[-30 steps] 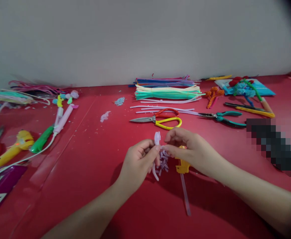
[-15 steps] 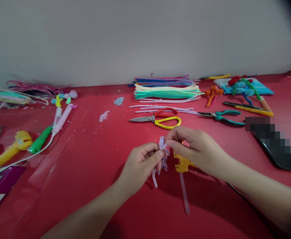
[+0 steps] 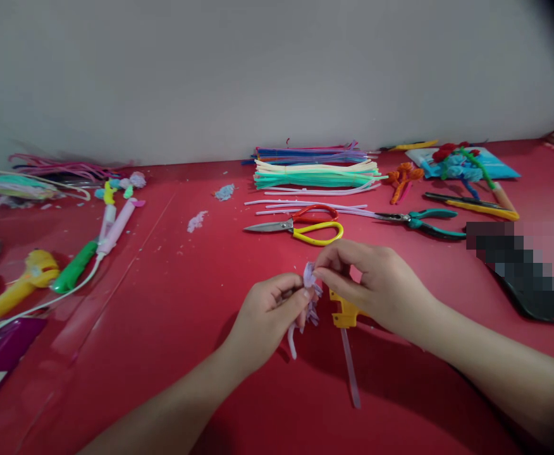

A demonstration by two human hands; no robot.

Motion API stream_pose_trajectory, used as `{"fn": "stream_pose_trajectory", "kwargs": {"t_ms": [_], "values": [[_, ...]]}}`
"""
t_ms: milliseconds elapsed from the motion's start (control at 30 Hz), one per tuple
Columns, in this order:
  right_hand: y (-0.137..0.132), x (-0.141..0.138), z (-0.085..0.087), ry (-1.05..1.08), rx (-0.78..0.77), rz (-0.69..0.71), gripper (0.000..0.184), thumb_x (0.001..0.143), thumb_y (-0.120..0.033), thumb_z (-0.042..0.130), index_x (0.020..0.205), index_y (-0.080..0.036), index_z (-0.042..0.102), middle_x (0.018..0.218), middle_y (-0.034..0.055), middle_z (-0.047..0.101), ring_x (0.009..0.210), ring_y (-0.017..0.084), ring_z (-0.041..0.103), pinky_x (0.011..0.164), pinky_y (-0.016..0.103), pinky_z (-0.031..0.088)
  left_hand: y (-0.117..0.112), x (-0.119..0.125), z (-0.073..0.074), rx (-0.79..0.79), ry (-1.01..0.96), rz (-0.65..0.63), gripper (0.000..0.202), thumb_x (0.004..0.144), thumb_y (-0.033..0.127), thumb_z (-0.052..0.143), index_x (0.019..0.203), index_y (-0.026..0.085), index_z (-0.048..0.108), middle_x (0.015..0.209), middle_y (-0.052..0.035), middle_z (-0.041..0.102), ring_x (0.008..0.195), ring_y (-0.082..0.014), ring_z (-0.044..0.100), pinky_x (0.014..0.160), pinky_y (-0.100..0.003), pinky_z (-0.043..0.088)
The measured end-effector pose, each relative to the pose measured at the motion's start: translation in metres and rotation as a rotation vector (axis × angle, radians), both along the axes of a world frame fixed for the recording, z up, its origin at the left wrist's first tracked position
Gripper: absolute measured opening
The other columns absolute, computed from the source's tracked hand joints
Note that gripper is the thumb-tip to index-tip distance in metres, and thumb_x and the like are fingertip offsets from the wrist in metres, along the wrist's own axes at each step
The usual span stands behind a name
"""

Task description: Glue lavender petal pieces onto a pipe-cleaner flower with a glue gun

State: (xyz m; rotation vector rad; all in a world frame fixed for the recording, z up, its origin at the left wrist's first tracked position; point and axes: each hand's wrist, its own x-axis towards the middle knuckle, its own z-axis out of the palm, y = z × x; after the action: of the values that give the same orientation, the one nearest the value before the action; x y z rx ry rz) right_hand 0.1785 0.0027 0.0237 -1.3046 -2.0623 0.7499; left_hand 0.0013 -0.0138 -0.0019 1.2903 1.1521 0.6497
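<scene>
Between my hands is a fluffy lilac pipe-cleaner flower (image 3: pixel 312 309), with a short stem end hanging below. My left hand (image 3: pixel 277 308) is closed, thumb and fingers pinching the flower from the left. The thumb and forefinger of my right hand (image 3: pixel 367 275) are pinched on a lilac petal at its top. Partly hidden under my right hand lies a yellow glue gun (image 3: pixel 346 313), a translucent glue stick (image 3: pixel 351 373) poking out of it toward me. Scissors (image 3: pixel 300 226) with one red and one yellow handle lie just beyond my hands.
Bundles of pipe cleaners (image 3: pixel 315 175) lie by the wall, with loose lilac ones in front. Teal-handled pliers (image 3: pixel 424 221) and finished pipe-cleaner flowers (image 3: pixel 460 165) are at right. A second yellow glue gun (image 3: pixel 35 275), a green-handled tool (image 3: pixel 76 268) and a purple box (image 3: pixel 6 360) sit at left.
My right fingers have shifted slightly left and pressed the lilac petal closer to the flower. The left hand keeps its grip almost unmoved.
</scene>
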Motion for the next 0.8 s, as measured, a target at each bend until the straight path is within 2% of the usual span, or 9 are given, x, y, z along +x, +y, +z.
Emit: {"fn": "stream_pose_trajectory", "kwargs": {"t_ms": [167,267,367,433,800], "values": [[-0.001,0.001,-0.003,-0.041,0.065,-0.021,0.006,0.084,-0.024,0.054,0.079,-0.020,0.055,0.059,-0.0056,0.055,0.050,0.007,0.046,0.048,0.019,0.034,-0.001,0.000,0.000,-0.001,-0.016,-0.007,0.026,0.085,0.030,0.050,0.063,0.017,0.051,0.052,0.0045,0.051,0.041,-0.0049,0.035,0.040,-0.018,0.027],[-0.003,0.003,-0.008,-0.042,0.202,-0.028,0.005,0.085,-0.025,0.052,0.086,-0.021,0.053,0.060,-0.0045,0.053,0.051,0.009,0.047,0.050,0.020,0.036,0.000,0.002,0.002,-0.042,-0.061,0.007,0.023,0.084,0.032,0.051,0.066,0.017,0.053,0.050,0.0048,0.050,0.039,-0.0048,0.032,0.039,-0.018,0.025],[-0.006,0.004,-0.013,-0.068,0.375,0.036,0.008,0.087,-0.024,0.050,0.093,-0.021,0.053,0.063,-0.0027,0.055,0.056,0.010,0.051,0.057,0.023,0.039,0.000,0.003,0.005,-0.068,-0.092,0.027,0.025,0.083,0.035,0.053,0.066,0.017,0.053,0.048,0.0050,0.049,0.037,-0.0043,0.029,0.038,-0.018,0.022],[-0.007,0.004,-0.016,-0.092,0.437,0.060,0.010,0.087,-0.023,0.050,0.096,-0.020,0.053,0.064,-0.0021,0.056,0.057,0.011,0.052,0.059,0.024,0.040,0.000,0.002,0.007,-0.066,-0.093,0.035,0.027,0.083,0.035,0.053,0.063,0.016,0.051,0.048,0.0045,0.049,0.037,-0.0042,0.029,0.038,-0.018,0.022],[-0.007,0.002,-0.019,-0.125,0.473,0.070,0.010,0.087,-0.021,0.051,0.096,-0.017,0.055,0.064,-0.0017,0.056,0.057,0.010,0.050,0.058,0.023,0.039,-0.001,0.002,0.007,-0.047,-0.099,0.022,0.025,0.084,0.034,0.052,0.066,0.016,0.054,0.048,0.0049,0.049,0.038,-0.0042,0.031,0.039,-0.018,0.023]]}}
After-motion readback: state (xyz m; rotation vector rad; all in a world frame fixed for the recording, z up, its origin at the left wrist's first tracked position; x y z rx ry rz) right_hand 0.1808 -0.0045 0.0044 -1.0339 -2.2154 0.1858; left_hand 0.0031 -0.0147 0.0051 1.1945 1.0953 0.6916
